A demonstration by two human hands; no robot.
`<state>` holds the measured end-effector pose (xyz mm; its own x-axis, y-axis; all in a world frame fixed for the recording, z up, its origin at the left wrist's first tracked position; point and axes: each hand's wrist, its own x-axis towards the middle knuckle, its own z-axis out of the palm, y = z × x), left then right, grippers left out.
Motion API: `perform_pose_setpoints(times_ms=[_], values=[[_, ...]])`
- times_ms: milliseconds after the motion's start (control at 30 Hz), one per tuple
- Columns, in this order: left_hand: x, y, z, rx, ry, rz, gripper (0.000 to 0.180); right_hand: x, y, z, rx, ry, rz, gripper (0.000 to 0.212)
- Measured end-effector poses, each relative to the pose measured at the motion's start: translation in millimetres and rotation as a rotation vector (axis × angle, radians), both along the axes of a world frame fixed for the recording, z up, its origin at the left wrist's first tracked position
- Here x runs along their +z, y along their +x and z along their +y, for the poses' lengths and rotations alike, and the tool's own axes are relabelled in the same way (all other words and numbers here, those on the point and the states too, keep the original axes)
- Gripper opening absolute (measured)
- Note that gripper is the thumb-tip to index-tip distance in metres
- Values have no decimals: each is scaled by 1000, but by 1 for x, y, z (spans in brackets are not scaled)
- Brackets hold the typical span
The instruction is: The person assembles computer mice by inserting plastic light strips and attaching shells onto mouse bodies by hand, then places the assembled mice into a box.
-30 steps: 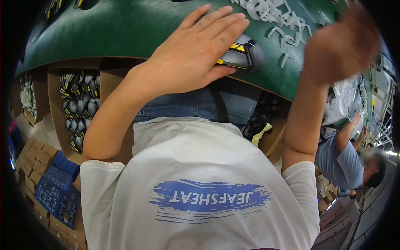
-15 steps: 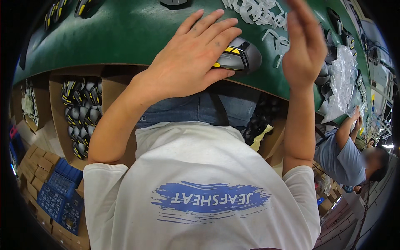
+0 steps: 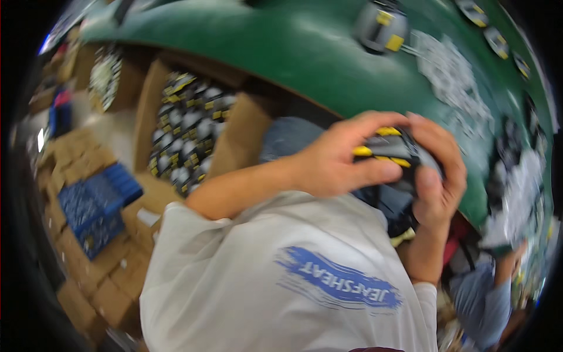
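Between both hands, over the table's near edge, is a rounded grey and black plastic piece point(image 3: 384, 149) with yellow accents; blur hides its exact kind. My left hand point(image 3: 337, 155) is closed on its left side, thumb along the near face. Curled round its right end is my right hand point(image 3: 443, 164), with fingers over the top and thumb on the near side. A similar piece point(image 3: 381, 26) lies apart on the green table point(image 3: 281, 50), beyond my hands.
White plastic parts point(image 3: 448, 73) are heaped on the table at right. An open carton point(image 3: 226, 138) at left holds several similar pieces. Blue crates point(image 3: 94, 202) stand lower left. A clear plastic bag point(image 3: 513, 188) and a co-worker's sleeve point(image 3: 478, 296) are at right.
My left hand has gone from lying over the piece on the table to gripping it off the near edge. My raised right hand has come down onto it. The view has turned.
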<state>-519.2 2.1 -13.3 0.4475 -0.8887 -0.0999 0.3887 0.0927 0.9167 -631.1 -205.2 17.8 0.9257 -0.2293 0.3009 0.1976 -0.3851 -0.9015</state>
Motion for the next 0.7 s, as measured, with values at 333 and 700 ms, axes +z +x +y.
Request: perform_pose_setpoints(times_ms=[333,700], values=[[3,28,128,495,158,-237,74,-6,-6,-19,297,186,-284,38],[-198,145,302,793,1218,-1255,80,-46,-60,-92,-168,316,-77,27]])
